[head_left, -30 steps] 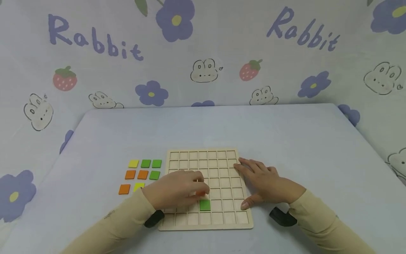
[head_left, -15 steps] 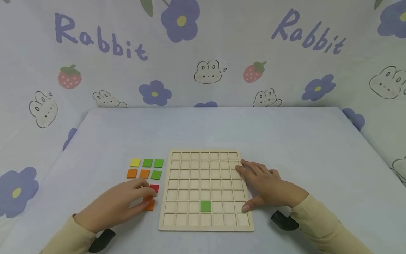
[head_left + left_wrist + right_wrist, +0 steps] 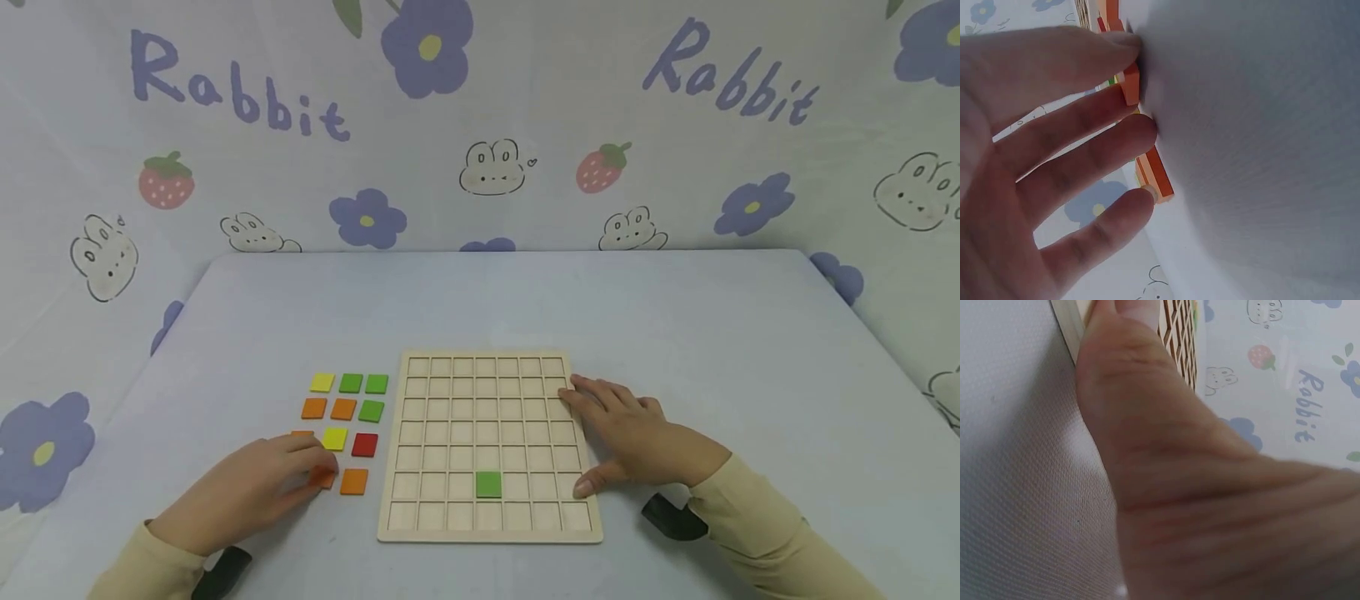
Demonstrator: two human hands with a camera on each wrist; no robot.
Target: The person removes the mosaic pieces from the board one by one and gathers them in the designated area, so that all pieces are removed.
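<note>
My left hand (image 3: 251,487) is low over the table, left of the wooden grid board (image 3: 488,537). Between thumb and index finger it pinches an orange square tile (image 3: 1129,85), partly hidden by the fingers. Another orange tile (image 3: 354,482) lies just to its right, with a red tile (image 3: 365,445) and a yellow tile (image 3: 334,439) above. One more orange tile (image 3: 302,433) peeks out behind the knuckles. My right hand (image 3: 633,437) rests with extended fingers and thumb on the board's right edge. A lone green tile (image 3: 489,485) sits in the board's second row from the front.
Farther back on the left lie a yellow tile (image 3: 322,382), green tiles (image 3: 351,383) and orange tiles (image 3: 343,409) in rough rows. A white cloth covers the table (image 3: 495,300). Behind it hangs a rabbit-print backdrop (image 3: 525,100).
My left hand has gone from above the board leftward to the loose tiles, an orange tile in its fingers, uncovering the red and yellow tiles. My right hand has stayed on the board's edge.
</note>
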